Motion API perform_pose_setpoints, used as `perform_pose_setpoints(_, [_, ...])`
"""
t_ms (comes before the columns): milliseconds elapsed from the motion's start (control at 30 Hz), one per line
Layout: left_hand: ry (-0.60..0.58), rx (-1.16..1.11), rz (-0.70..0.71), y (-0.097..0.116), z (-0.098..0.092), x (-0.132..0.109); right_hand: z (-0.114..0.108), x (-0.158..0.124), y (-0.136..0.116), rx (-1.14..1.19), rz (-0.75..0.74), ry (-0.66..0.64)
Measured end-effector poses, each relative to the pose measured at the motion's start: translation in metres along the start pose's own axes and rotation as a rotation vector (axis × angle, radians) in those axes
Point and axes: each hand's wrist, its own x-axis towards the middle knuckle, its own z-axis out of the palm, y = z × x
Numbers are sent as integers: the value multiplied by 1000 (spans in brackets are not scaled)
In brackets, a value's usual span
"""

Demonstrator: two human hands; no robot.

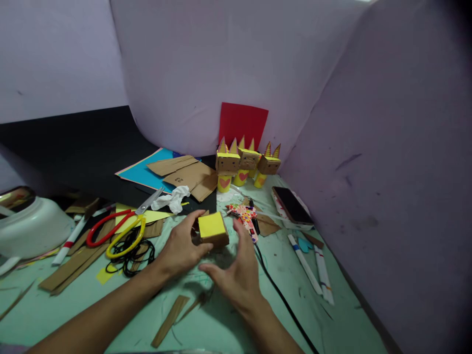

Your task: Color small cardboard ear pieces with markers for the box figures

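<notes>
A small brown cardboard box with a yellow paper top [213,226] is over the pale-green desk [206,329], gripped by the left hand [183,247]; the right hand [239,275] is spread open just beside it. The yellow top is on; no horns show there, unlike on the brown-and-yellow cardboard figures [228,164] behind. Fingers hide the box's left end; its underside is out of sight, and any front markings are unclear.
</notes>
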Motion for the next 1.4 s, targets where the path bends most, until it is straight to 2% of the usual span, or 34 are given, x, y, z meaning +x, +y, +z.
perform_pose_setpoints(100, [-65,118,130,-8,4,-1,-11,3,3,221,139,127])
perform_pose_setpoints(167, [-115,150,177,-12,3,-1,-15,5,5,338,220,167])
perform_pose_setpoints(300, [-139,153,142,-5,-21,6,-17,9,9,428,269,264])
perform_pose_setpoints(367, [-27,95,57,-1,-38,12,-18,11,7,429,289,345])
perform_pose_setpoints(400, [65,66,13,-1,-44,16,-18,12,6,427,307,381])
perform_pose_setpoints(467, [236,63,-44,-4,-48,22,-19,14,3,423,351,433])
perform_pose_setpoints(500, [261,107,-59,-8,-46,24,-20,15,1,426,369,440])
perform_pose_setpoints(600, [143,294,-77,-19,-29,29,-21,16,1,431,409,396])
perform_pose_setpoints(733, [97,403,-118,-21,-7,38,-26,25,7,400,453,258])
perform_pose_setpoints(900, [57,416,-168,-11,0,51,-27,71,7,349,418,3])
perform_pose_setpoints(967, [54,378,-186,-12,0,54,-23,91,5,338,422,-80])
perform_pose_setpoints(1033, [50,318,-207,-18,-3,58,-18,106,2,365,441,-108])
perform_pose_setpoints(1200, [-25,52,-231,-28,-19,66,-17,110,3,477,546,-72])
perform_pose_setpoints(1300, [-57,-122,-189,-13,-27,62,-18,102,2,516,616,-63])
perform_pose_setpoints(1400, [-106,-266,-122,13,-29,50,-15,92,-5,491,546,-152])
